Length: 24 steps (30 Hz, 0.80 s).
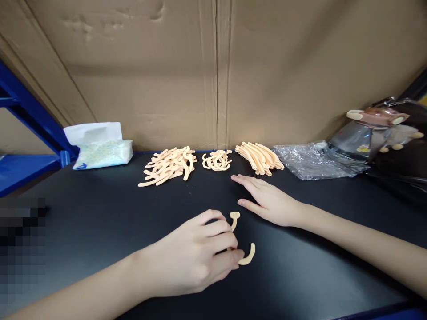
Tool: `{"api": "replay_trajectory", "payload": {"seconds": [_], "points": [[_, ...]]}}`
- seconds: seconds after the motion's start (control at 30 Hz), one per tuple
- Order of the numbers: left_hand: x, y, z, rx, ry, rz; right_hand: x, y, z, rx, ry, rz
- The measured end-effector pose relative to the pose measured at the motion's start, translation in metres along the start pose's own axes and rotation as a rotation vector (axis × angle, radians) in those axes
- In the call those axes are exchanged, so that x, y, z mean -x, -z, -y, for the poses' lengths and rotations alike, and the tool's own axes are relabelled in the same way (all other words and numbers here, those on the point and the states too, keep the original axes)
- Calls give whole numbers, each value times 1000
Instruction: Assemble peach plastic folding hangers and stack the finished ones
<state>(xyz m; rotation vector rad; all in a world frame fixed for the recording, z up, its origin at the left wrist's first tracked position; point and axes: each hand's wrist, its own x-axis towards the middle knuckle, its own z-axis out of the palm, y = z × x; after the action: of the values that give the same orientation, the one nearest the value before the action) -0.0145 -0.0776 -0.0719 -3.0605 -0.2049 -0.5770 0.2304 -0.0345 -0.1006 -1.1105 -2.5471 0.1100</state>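
Note:
My left hand (203,253) is closed, its curled fingers holding a curved beige piece low over the black table. One bent end of the curved beige piece (248,256) sticks out to the right of the fingertips. A beige stem with a wide flat head (235,215) shows above the knuckles; my fingers hide whether the two parts are joined. My right hand (271,200) lies open and holds nothing, fingers stretched to the left. Just beyond its fingertips are a pile of small curved beige hooks (217,161) and a bundle of long beige strips (259,158).
Further left lies a heap of curved beige strips (169,164), with a tissue pack (105,153) beyond it. A clear plastic bag (313,162) and a bottle with an animal-shaped lid (355,138) stand at the right. Cardboard (160,80) walls off the back of the black table (110,222).

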Motion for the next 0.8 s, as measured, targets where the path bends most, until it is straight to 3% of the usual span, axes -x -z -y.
{"api": "replay_trajectory", "payload": {"seconds": [0.13,0.23,0.33,0.43,0.6,0.8], "points": [[1,1,2,-19,-13,-12,0,0,-1,11,-1,11],[3,9,16,-98,44,-50,0,-1,-1,19,-1,19],[12,27,46,-285,300,-48,-1,-1,-1,21,-2,33],[33,48,83,-404,696,88,-1,0,-1,20,-3,38],[71,68,125,-349,985,192,0,-1,-2,14,2,33],[77,76,129,-277,1130,331,2,-1,-2,19,-4,41]]}}
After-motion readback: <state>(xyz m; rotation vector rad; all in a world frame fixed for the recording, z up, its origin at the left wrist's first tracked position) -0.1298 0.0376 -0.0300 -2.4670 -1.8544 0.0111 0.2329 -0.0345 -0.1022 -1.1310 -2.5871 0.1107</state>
